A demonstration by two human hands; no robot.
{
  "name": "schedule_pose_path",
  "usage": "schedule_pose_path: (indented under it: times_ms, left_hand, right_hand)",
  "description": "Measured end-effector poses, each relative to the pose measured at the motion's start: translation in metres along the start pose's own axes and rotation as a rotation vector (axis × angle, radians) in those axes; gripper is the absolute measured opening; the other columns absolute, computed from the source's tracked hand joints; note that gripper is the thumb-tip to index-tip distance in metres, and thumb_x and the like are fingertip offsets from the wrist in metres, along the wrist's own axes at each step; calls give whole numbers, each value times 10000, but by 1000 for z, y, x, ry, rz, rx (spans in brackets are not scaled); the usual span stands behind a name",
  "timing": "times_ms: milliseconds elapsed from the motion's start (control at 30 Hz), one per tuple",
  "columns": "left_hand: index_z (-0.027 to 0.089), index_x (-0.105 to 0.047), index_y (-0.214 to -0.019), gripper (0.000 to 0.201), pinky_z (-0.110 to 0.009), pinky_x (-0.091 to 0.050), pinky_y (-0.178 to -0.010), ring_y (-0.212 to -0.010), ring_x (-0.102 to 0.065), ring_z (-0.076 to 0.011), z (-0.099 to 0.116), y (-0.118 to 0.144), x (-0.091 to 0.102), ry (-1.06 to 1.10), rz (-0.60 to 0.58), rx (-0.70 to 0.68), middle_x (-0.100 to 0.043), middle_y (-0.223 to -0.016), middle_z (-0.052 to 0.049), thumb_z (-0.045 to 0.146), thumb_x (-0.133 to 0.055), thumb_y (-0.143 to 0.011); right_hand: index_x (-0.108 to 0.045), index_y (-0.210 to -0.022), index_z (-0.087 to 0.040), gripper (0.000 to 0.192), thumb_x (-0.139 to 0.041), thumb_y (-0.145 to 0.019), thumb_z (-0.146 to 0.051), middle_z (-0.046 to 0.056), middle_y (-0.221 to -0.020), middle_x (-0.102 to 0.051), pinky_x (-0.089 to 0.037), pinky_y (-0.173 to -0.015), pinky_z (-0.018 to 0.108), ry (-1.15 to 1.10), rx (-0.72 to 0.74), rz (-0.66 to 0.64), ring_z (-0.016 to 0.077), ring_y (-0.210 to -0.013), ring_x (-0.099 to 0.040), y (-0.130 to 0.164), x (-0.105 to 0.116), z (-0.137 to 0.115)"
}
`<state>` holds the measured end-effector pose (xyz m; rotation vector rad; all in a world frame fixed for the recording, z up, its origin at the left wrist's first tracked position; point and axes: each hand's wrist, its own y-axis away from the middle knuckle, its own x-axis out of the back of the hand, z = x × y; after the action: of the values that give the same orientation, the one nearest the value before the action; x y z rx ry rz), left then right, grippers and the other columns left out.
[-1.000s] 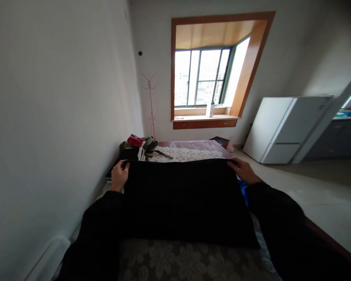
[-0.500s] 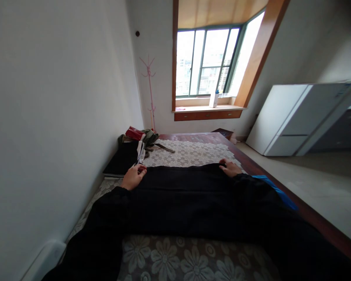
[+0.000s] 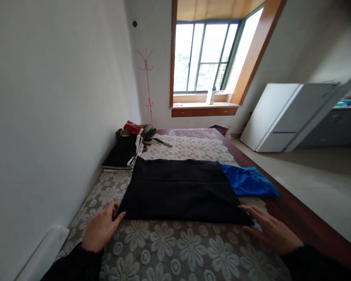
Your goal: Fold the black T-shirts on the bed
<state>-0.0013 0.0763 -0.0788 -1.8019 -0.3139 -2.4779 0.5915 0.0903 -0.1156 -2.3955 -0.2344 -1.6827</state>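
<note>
The black cloth [image 3: 178, 189] is down flat now. Half a second ago both hands were pressing its far edge, arms stretched across it; a second ago they held that edge up in the air. Now the hands are drawn back to the near corners and the arms are off the fabric, so the fold looks laid and the work appears to be at the smoothing and squaring stage.

The left hand [image 3: 101, 230] sits at the near left corner, fingers loosely spread, thumb tip just touching the cloth's edge, nothing gripped. The right hand [image 3: 270, 230] lies palm down at the near right corner, fingers [image 3: 248, 210] flat and extended, tips at the hem, also holding nothing.

The cloth lies as a wide rectangle on the flower-patterned cover [image 3: 175, 249] of the surface, its long axis running left to right across the view, near edge toward the person, far edge toward the window [image 3: 204, 58]. A faint crease runs parallel to that long axis in the far half.

A blue garment [image 3: 248, 181] pokes out from under its right side. Beyond, a white lace cloth [image 3: 187, 150], and a pile of clothes [image 3: 128, 144] by the wall. A white fridge [image 3: 289, 117] stands off to the right.
</note>
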Motion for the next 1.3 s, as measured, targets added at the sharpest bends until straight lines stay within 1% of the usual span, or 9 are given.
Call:
schedule_pose_path:
  times_ms: [67, 200, 400, 533, 733, 833, 1000, 1133, 1300]
  left_hand:
    - [244, -510, -1103, 293, -322, -427, -694, -843, -709, -250, -2, 2, -3, 19, 15, 64, -724, -876, -33, 477, -385, -977]
    - [244, -499, -1116, 221, -310, -433, -707, -874, -712, -234, -1, 0, -5, 48, 48, 55, -735, -932, -37, 382, -389, -983]
    - [246, -511, -977, 154, -285, -453, -730, -843, -696, -203, -4, 4, -5, 143, 87, -25, -694, -884, -29, 247, -357, -962]
    - [254, -576, -949, 229, -305, -486, -820, -877, -687, -205, -10, 23, -1, 281, 85, -134, -700, -894, -22, 282, -350, -963]
    - [270, -708, -1005, 249, -348, -525, -916, -988, -676, -233, -22, 47, -5, 357, 2, -276, -722, -1044, -29, 360, -505, -892]
    - [270, -713, -1077, 286, -365, -519, -962, -1050, -662, -242, -24, 45, -5, 312, 20, -296, -699, -1120, -37, 324, -602, -818]
    - [263, -717, -925, 225, -395, -513, -1002, -1089, -656, -249, -23, 34, -4, 280, 178, -370, -693, -1123, -60, 360, -516, -906]
    - [252, -669, -928, 237, -400, -498, -1045, -1162, -639, -262, -29, 50, -2, 392, 386, -434, -709, -1170, -72, 408, -492, -950]
    - [252, -613, -1006, 286, -332, -537, -944, -1056, -683, -244, -23, 72, 24, 557, 478, -287, -728, -1093, -57, 479, -441, -983]
  right_hand:
    - [-586, -1377, -312, 532, -577, -875, -486, 70, -1351, -656, -571, -951, 383, -3, 41, 7, 281, -1170, -666, 7, -10, 8]
    - [-658, -1310, -284, 438, -477, -919, -363, 81, -1300, -687, -574, -967, 392, 21, 107, 46, 278, -1169, -669, 6, -25, 26]
    - [-752, -1152, -295, 471, -420, -851, -148, 80, -1156, -729, -577, -946, 372, 73, 206, 132, 249, -1084, -702, 9, -22, 41]
    - [-752, -1121, -284, 408, -443, -880, -172, 85, -1100, -718, -597, -870, 339, 82, 247, 170, 235, -1022, -712, 21, -15, 40]
    - [-758, -1035, -282, 264, -517, -930, -304, 90, -1337, -647, -541, -1018, 407, 20, 253, 205, 275, -1218, -630, 27, -18, 44]
    - [-754, -975, -267, 260, -529, -951, -395, 101, -1309, -669, -536, -1024, 423, -122, 221, 179, 284, -1213, -634, 20, -18, 42]
    - [-754, -910, -235, 381, -581, -909, -575, 127, -1212, -724, -527, -1032, 463, -374, 90, 181, 325, -1175, -659, 13, -8, 30]
    - [-760, -913, -239, 372, -637, -868, -587, 119, -1181, -739, -516, -1047, 459, -471, 66, 202, 348, -1209, -636, 32, 7, 20]
    - [-748, -980, -267, 389, -573, -881, -600, 80, -1051, -763, -619, -813, 364, -453, -59, 346, 308, -975, -727, 48, 38, 2]
